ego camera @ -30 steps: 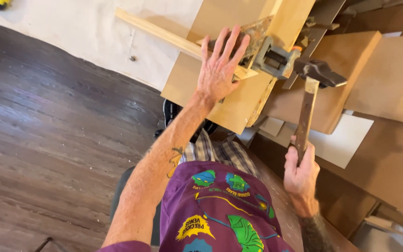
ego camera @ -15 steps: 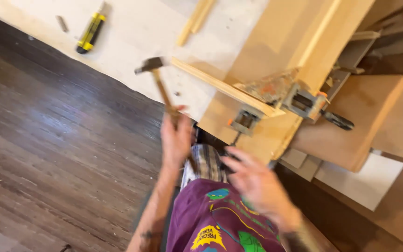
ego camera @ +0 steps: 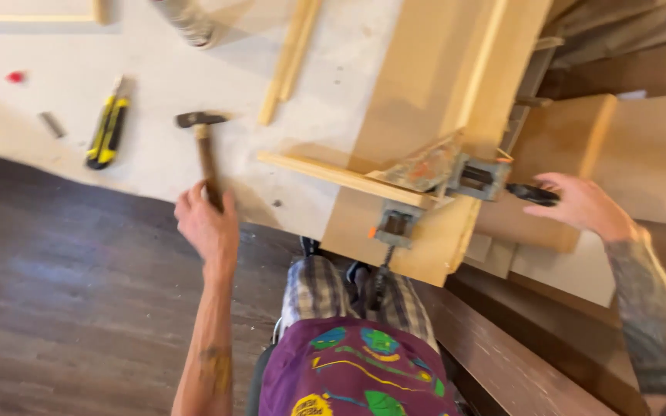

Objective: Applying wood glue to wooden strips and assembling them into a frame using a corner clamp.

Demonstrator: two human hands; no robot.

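L hand [ego camera: 208,225] is gripping, fingers wrapped tight, the wooden-handled steel-headed hammer [ego camera: 205,151], its long axis pointing to 12 o'clock over the pale sheet, while R hand [ego camera: 583,206], fingers spread loose, is touching the black clamp handle [ego camera: 533,193] at 3 o'clock, hands well apart.

Wooden-handled hammer [ego camera: 205,154], head away, above pale sheet.

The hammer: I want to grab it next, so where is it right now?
In the head view the hammer is left of centre, gripped by the left hand, its head over the pale sheet, right of the yellow utility knife.
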